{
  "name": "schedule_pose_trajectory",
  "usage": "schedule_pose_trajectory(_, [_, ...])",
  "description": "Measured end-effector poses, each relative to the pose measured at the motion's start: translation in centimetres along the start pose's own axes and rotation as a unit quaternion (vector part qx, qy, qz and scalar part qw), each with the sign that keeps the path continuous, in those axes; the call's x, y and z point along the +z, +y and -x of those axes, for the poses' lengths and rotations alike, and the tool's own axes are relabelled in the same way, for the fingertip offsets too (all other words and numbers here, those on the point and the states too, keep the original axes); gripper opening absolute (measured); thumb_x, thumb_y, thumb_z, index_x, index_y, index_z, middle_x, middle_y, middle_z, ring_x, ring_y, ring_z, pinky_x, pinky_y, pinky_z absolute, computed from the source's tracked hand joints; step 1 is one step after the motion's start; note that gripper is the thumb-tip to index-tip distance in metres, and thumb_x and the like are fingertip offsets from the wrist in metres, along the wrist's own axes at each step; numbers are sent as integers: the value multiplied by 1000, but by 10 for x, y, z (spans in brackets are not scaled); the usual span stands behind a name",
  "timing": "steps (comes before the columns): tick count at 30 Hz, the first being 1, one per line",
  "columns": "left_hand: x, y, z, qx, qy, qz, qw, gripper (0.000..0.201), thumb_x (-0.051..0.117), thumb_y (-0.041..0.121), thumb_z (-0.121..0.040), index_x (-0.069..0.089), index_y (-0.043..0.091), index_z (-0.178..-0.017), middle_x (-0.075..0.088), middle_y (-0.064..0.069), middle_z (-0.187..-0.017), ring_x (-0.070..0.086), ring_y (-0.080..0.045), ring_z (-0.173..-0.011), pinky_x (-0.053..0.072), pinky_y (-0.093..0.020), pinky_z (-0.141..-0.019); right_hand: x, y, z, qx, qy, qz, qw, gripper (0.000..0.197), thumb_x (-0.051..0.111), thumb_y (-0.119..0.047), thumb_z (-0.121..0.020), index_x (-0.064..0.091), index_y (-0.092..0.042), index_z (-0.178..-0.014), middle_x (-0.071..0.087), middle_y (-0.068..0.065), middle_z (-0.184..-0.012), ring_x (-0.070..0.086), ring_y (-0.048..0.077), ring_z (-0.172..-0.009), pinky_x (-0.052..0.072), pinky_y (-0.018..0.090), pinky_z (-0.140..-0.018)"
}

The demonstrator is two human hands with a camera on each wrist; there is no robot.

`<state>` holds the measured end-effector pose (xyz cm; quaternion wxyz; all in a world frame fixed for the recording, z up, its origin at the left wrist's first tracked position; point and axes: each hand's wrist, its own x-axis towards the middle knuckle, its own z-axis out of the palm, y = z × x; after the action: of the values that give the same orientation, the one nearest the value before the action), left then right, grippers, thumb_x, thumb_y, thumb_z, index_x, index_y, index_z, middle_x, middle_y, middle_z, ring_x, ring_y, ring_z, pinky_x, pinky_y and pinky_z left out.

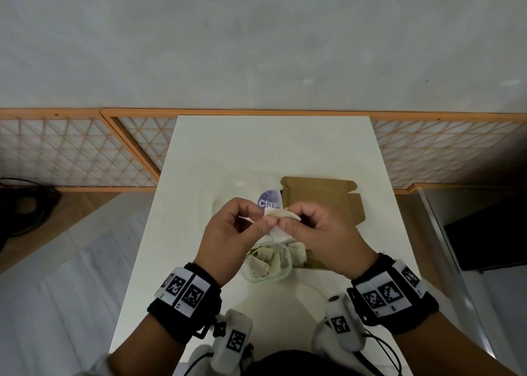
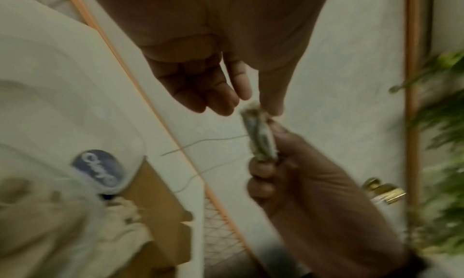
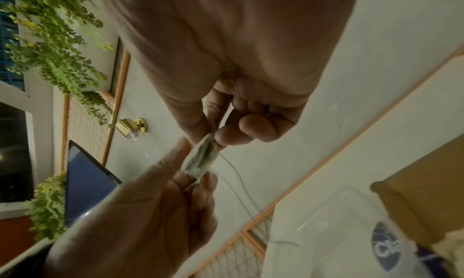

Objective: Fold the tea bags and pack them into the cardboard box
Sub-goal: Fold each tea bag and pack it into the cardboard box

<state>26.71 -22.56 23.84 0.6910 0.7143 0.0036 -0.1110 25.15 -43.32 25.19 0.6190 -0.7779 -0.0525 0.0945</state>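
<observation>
I hold one pale tea bag (image 1: pixel 282 213) above the white table (image 1: pixel 256 147), between both hands. My left hand (image 1: pixel 263 216) pinches its left end with thumb and forefinger. My right hand (image 1: pixel 291 217) pinches the right end. In the left wrist view the tea bag (image 2: pixel 261 139) looks folded lengthwise, and a thin string (image 2: pixel 200 143) trails from it. The right wrist view shows the same bag (image 3: pixel 199 160) between the fingertips of both hands. The brown cardboard box (image 1: pixel 322 196) lies open just behind my hands.
A clear plastic tub (image 1: pixel 265 280) with several loose tea bags sits under my hands. Its clear lid with a purple label (image 1: pixel 269 200) lies behind, left of the box. An orange lattice screen (image 1: pixel 85 153) flanks the table's far end. A dark screen (image 1: pixel 490 233) stands at the right.
</observation>
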Motion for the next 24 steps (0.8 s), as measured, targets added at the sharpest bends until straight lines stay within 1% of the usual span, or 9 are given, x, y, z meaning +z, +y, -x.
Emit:
schedule_pose_trajectory(2, [0,-22,-6,-21,28,-130,991,24,81,37,-88,66,19,-85,70,6,-76,65,-16,-65,55,-34,-68,-8,8,4,11,3,37,999,14,70,-24,-101,74,-21,-87,62,-12,-68,53,5,-64,43,21,-62])
schedule_pose_trajectory(5, [5,-60,-12,-67,-34,-351,933,21,69,45,-93,68,26,-83,72,11,-76,69,-8,-66,59,-34,-71,-18,19,14,27,7,76,997,18,68,-25,-102,73,-21,-84,59,-12,-66,49,6,-61,40,19,-60])
schedule_pose_trajectory(8, [17,-89,-20,-143,-78,-420,893,28,59,48,-93,72,24,-88,75,6,-76,72,-17,-69,62,-40,-76,-27,29,26,35,14,102,994,18,70,-26,-100,74,-20,-83,64,-5,-68,52,12,-61,42,20,-60])
schedule_pose_trajectory(10, [23,-102,-25,-184,-77,-448,871,36,55,53,-88,72,21,-91,76,2,-78,73,-21,-73,63,-39,-76,-32,37,36,33,23,129,991,18,72,-27,-98,73,-21,-80,65,-4,-71,55,8,-63,43,19,-61])
schedule_pose_trajectory(14, [32,-117,-29,-205,-81,-517,827,42,49,56,-93,72,22,-101,74,0,-101,69,-23,-92,53,-32,-80,-40,54,56,36,30,169,985,14,74,-35,-94,71,-35,-81,68,-10,-84,62,15,-78,50,27,-68])
schedule_pose_trajectory(16, [37,-119,-30,-183,-94,-533,820,35,48,47,-99,73,24,-109,72,-1,-112,67,-26,-103,51,-33,-85,-42,60,65,44,32,167,984,13,74,-35,-94,71,-36,-81,68,-10,-86,62,17,-79,52,33,-68])
schedule_pose_trajectory(19, [38,-122,-32,-192,-86,-537,817,27,47,32,-100,73,25,-106,74,-3,-109,68,-28,-100,55,-36,-88,-45,63,74,41,24,175,983,13,73,-35,-95,69,-38,-82,68,-12,-87,62,16,-80,52,32,-68])
schedule_pose_trajectory(21, [35,-126,-32,-209,-65,-520,826,27,47,33,-98,73,25,-106,75,-2,-106,69,-28,-98,57,-39,-90,-47,64,79,39,22,180,983,15,72,-36,-95,68,-41,-82,67,-15,-87,62,15,-81,51,28,-67])
schedule_pose_trajectory(24, [27,-124,-28,-189,-48,-492,848,27,49,41,-99,72,27,-100,73,3,-99,67,-24,-96,56,-38,-87,-51,67,84,44,26,180,982,15,72,-36,-95,68,-42,-82,67,-17,-87,62,14,-81,50,26,-66])
